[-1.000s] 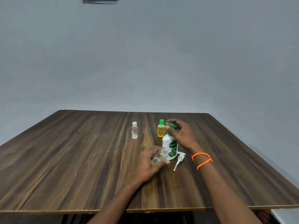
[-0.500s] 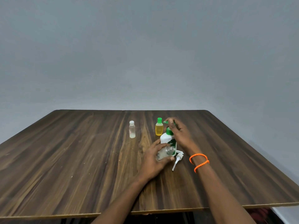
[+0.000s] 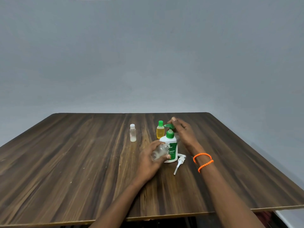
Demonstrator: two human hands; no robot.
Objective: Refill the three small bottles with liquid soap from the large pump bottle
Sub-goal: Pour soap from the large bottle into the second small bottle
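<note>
A white pump bottle [image 3: 172,148] with a green label and green pump head stands near the middle of the wooden table [image 3: 82,162]. My left hand [image 3: 148,160] grips a small clear bottle [image 3: 159,151], tilted with its open neck toward the pump bottle. My right hand [image 3: 182,132] rests with its fingers on the green pump head [image 3: 168,125]. A small yellow bottle with a green cap [image 3: 160,131] stands just behind the pump bottle. A small clear bottle with a white cap [image 3: 132,133] stands further left.
A loose white pump spray top [image 3: 179,162] lies on the table right of the pump bottle. Two orange bands [image 3: 203,161] circle my right wrist. A plain grey wall rises behind the table.
My left hand lifted the small clear bottle closer to the pump bottle's spout. My right hand's fingers straightened over the pump head.
</note>
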